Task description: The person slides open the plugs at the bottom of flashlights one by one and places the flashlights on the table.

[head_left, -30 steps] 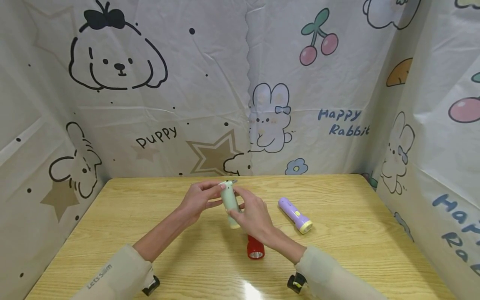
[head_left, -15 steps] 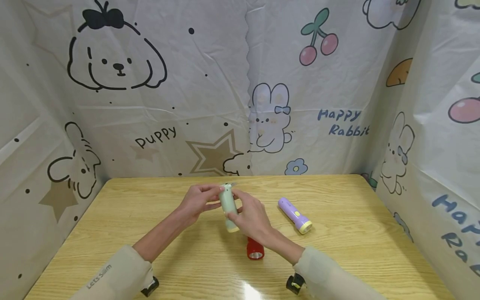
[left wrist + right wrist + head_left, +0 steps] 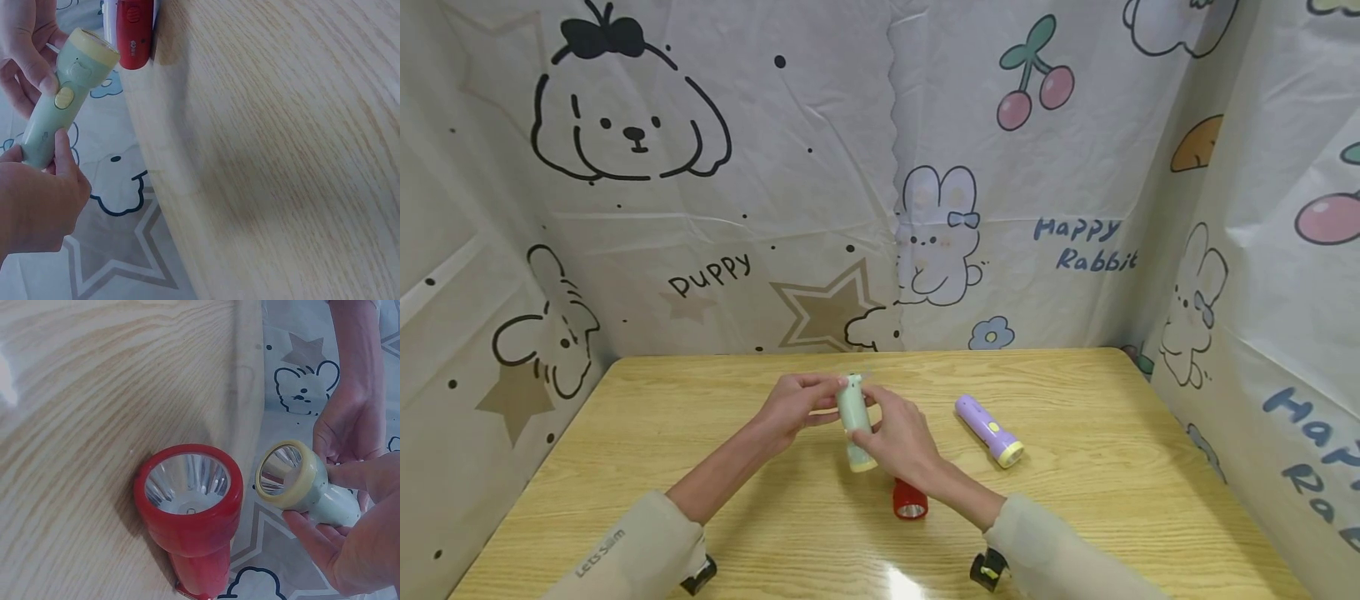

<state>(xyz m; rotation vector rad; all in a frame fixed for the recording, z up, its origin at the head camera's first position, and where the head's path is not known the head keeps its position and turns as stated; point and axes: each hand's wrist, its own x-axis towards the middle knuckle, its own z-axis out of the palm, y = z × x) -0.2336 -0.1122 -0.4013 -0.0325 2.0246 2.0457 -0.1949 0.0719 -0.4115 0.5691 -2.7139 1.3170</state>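
A pale green flashlight [image 3: 854, 412] with a yellow rim is held above the table between both hands. My left hand [image 3: 793, 408] pinches its tail end; in the left wrist view, the thumb and fingers of that hand [image 3: 40, 203] lie on either side of the tail. My right hand [image 3: 901, 433] grips the body nearer the lamp end, its thumb beside the yellow button [image 3: 64, 97]. The clear lens and reflector [image 3: 280, 469] show in the right wrist view. Below the right hand lies a red flashlight [image 3: 911, 502], partly hidden by that hand in the head view.
A purple flashlight [image 3: 988, 429] with a yellow rim lies on the wooden table [image 3: 1097, 500], to the right of the hands. Printed cloth [image 3: 737, 192] hangs behind the table and along both sides.
Both hands have brought the green flashlight slightly down and toward the body, its lamp end shifting a little left. Their grips look the same. The red and purple flashlights stay put.
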